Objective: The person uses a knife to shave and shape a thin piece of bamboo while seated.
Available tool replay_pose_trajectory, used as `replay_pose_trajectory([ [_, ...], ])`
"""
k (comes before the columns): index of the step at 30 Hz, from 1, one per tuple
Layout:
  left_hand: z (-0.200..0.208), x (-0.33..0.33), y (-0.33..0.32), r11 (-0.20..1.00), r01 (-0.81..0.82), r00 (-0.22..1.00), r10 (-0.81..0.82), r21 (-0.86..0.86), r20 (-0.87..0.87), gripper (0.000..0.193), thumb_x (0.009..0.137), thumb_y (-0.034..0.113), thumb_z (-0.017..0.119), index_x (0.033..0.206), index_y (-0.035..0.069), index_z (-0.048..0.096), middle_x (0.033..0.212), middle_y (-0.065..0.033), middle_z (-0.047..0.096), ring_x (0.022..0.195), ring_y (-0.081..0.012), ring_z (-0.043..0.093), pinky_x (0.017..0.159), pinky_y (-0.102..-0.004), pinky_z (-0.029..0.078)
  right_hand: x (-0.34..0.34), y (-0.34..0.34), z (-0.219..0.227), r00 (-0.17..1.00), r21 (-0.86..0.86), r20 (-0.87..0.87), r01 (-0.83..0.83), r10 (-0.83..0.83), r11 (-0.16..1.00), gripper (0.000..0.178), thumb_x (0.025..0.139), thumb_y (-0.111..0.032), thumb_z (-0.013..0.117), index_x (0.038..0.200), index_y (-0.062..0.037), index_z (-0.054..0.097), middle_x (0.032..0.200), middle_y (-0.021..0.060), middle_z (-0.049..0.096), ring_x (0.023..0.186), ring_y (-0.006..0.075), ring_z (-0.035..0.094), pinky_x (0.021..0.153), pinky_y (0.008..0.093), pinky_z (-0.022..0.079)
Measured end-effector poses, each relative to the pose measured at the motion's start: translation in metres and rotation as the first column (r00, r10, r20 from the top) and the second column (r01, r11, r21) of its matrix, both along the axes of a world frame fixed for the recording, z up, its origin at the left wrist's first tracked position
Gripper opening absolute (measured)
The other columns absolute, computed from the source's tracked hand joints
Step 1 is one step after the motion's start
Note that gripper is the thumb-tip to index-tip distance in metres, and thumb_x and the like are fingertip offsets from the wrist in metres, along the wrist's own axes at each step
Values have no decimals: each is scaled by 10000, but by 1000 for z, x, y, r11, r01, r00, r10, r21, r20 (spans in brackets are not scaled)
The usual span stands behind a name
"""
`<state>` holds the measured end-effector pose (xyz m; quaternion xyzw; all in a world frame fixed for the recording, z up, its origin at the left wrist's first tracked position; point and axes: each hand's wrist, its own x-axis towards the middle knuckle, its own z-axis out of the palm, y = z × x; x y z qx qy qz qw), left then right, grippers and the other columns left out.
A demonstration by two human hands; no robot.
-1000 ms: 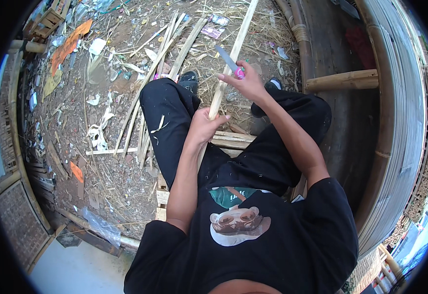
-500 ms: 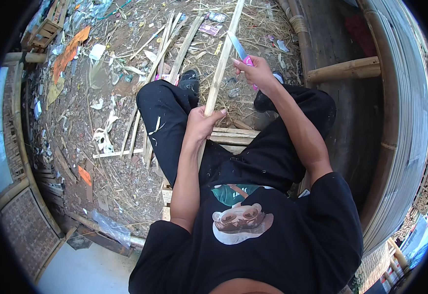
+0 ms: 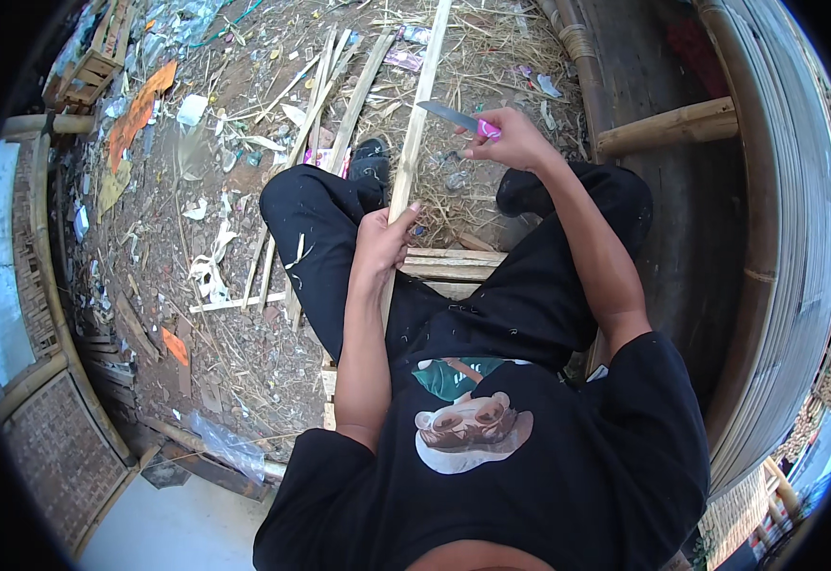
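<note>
A long, pale bamboo strip (image 3: 419,124) slants up and away between my knees, its near end passing beneath my left forearm. Around its lower part my left hand (image 3: 383,242) is closed, thumb lying along the edge. My right hand (image 3: 513,140) is wrapped round the pink handle of a knife (image 3: 450,115). The blade points left, and its tip reaches the right edge of the strip, well beyond my left hand. Whether the blade touches the strip I cannot tell.
Several cut strips (image 3: 358,100) lie on the littered ground beyond my left knee. A slatted wooden piece (image 3: 449,265) sits between my thighs. To the right runs a bamboo-framed structure (image 3: 672,128); a woven panel (image 3: 63,438) stands at the left.
The knife has come down and turned, its blade now pointing more to the left. The strip's far end has shifted slightly left, while my left hand keeps its hold.
</note>
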<state>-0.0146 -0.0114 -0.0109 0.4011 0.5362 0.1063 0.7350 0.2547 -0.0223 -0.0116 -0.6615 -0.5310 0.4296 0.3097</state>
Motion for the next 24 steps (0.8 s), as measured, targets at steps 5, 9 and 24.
replay_pose_trajectory([
  [5, 1, 1, -2, 1000, -3, 1000, 3, 20, -7, 337, 904, 316, 669, 701, 108, 499, 519, 56, 403, 351, -36, 341, 319, -226, 248, -5, 8, 11, 969, -91, 106, 233, -224, 968, 406, 889, -445, 625, 945, -50, 701, 607, -11, 528, 579, 93, 484, 575, 289, 400],
  [9, 5, 4, -3, 1000, 9, 999, -9, -4, 36, 333, 924, 311, 644, 713, 101, 496, 515, 56, 394, 346, -38, 330, 315, -223, 247, -13, 4, -4, 961, -37, 48, 274, -272, 961, 502, 970, -490, 456, 846, -53, 669, 595, 27, 509, 580, 120, 479, 565, 314, 372],
  [24, 4, 2, -6, 986, 82, 996, -84, 144, 5, 212, 901, 215, 670, 814, 90, 523, 503, 73, 396, 346, -23, 330, 304, -216, 259, -73, 0, -33, 940, 149, 325, -162, 106, 975, 450, 985, -404, 439, 792, -31, 599, 658, 254, 589, 678, 460, 597, 643, 544, 475],
])
